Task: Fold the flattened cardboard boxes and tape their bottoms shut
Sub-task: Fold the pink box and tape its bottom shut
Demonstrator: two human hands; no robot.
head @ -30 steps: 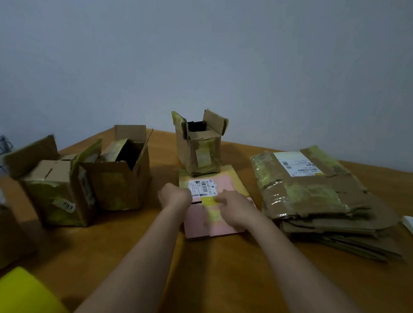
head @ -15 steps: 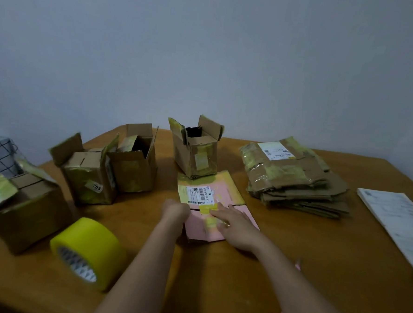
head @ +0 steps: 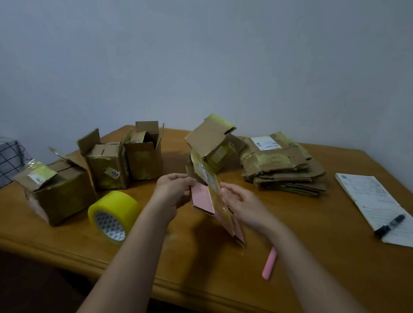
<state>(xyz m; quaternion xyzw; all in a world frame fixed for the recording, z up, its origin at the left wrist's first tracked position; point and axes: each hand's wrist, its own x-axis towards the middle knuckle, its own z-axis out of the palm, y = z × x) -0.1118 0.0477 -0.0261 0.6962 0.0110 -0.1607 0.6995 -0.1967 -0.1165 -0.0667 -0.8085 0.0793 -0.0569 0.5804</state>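
Observation:
A flattened pink box (head: 204, 199) with yellow tape and a white label is lifted off the wooden table (head: 217, 273) and tilted on edge. My left hand (head: 173, 190) grips its left side. My right hand (head: 240, 202) holds its right side, fingers curled round the edge. A roll of yellow tape (head: 113, 213) lies on its side left of my left arm. A stack of flattened cardboard boxes (head: 282, 165) sits at the back right. A small folded box (head: 213, 144) stands behind the pink one, partly hidden by it.
Three folded boxes stand at the left: a large one (head: 58, 193), one labelled 203 (head: 106, 164) and one behind it (head: 145, 155). A pink utility knife (head: 269, 263) lies near the front edge. A notepad (head: 376, 203) with a black marker (head: 390, 225) lies at the right.
The pink flattened box lay flat on the table under both hands; now both hands have lifted it and tipped it on edge. The camera view has pulled back and down.

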